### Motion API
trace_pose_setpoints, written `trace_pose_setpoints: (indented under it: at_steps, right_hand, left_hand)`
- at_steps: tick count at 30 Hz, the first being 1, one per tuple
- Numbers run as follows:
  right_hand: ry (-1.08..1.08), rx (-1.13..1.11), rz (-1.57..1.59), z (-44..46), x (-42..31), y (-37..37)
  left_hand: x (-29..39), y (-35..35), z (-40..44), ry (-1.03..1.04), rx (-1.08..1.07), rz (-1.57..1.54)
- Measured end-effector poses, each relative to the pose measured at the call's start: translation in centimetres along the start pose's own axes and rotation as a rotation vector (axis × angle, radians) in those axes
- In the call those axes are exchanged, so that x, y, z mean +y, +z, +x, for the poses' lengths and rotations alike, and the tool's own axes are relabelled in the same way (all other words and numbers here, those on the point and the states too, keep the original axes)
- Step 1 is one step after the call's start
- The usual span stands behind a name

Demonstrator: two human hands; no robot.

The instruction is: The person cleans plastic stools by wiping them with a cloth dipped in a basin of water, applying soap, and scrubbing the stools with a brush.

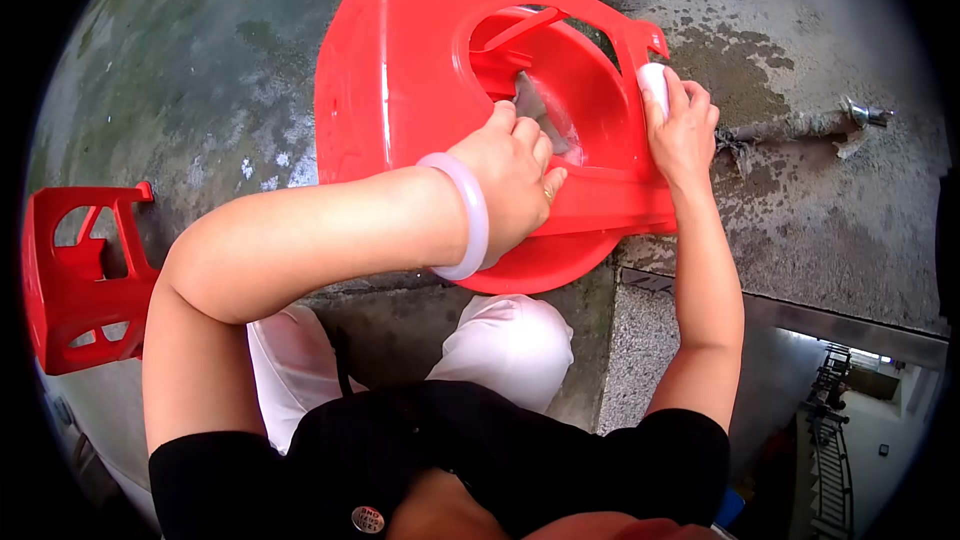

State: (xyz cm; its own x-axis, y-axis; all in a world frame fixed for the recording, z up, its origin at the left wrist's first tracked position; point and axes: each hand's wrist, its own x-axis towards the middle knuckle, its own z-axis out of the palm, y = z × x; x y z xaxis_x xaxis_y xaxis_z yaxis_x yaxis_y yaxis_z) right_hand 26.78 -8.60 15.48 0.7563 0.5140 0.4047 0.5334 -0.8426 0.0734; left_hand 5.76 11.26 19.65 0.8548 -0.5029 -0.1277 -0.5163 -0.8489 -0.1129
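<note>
A large red plastic stool (430,70) lies tipped in front of me, its side having a big oval opening. My left hand (515,170), wearing a pale lilac bangle and a ring, is at the near edge of that opening with its fingers curled. Beside those fingers a grey cloth (541,112) shows inside the opening and appears pinched by them, partly hidden. My right hand (684,130) is wrapped round a smooth white rounded object (653,90), which rests against the stool's right-hand leg. What this white object is, I cannot tell.
Another red plastic stool (85,270) lies on the wet concrete floor at left. Right of my right hand, a dirty pipe-like piece with a metal end (865,113) lies on stained concrete. A stone-edged step (640,340) and a drop with railings (830,470) are lower right.
</note>
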Motion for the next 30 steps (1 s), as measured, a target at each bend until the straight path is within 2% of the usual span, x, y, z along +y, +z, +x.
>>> trace_pose_setpoints:
  at_steps: [3, 4, 5, 7, 11, 14, 15, 17, 21, 24, 26, 30]
  right_hand:
    - [-0.192, 0.130, 0.019, 2.3, 0.1, 3.7]
    - [-0.180, 0.073, -0.005, 3.8, -0.7, 3.4]
    - [-0.130, 0.036, -0.072, 6.0, -0.6, 4.4]
    - [0.131, -0.100, -0.080, 9.5, -1.5, 5.7]
    - [0.320, -0.042, 0.150, 11.8, -5.8, 6.9]
    - [0.204, -0.045, 0.064, 11.1, -8.4, 7.9]
    - [0.158, -0.099, 0.025, 10.9, -7.5, 7.2]
    - [0.058, -0.217, -0.053, 9.0, -5.2, 5.4]
    - [-0.144, -0.208, -0.180, 4.6, -4.6, 3.6]
    - [0.027, -0.071, -0.102, 7.2, -5.5, 5.7]
    - [0.143, -0.047, -0.077, 8.5, -6.5, 6.9]
    - [0.081, -0.165, -0.027, 6.9, -6.3, 4.3]
  left_hand:
    - [0.0, 0.0, 0.1, -0.006, 0.012, -0.011]
    - [-0.1, -0.1, 0.3, -0.013, 0.009, -0.020]
    - [-0.1, -0.1, 0.4, -0.015, 0.002, -0.032]
    - [0.3, -0.3, 0.2, -0.017, -0.018, -0.028]
    - [-0.5, -0.5, 0.8, -0.020, -0.021, -0.015]
    - [-0.4, -0.9, 1.0, -0.017, -0.061, -0.027]
    - [0.0, 0.1, 0.5, -0.016, 0.022, 0.018]
    - [0.3, -0.1, -0.1, -0.008, 0.019, -0.046]
    - [0.1, -0.8, 1.0, -0.028, -0.032, -0.014]
    - [-0.7, -1.6, 1.5, -0.020, -0.102, -0.008]
    - [-0.3, -0.7, 0.9, -0.022, -0.044, 0.005]
    - [-0.3, -0.6, 0.0, -0.003, -0.048, -0.033]
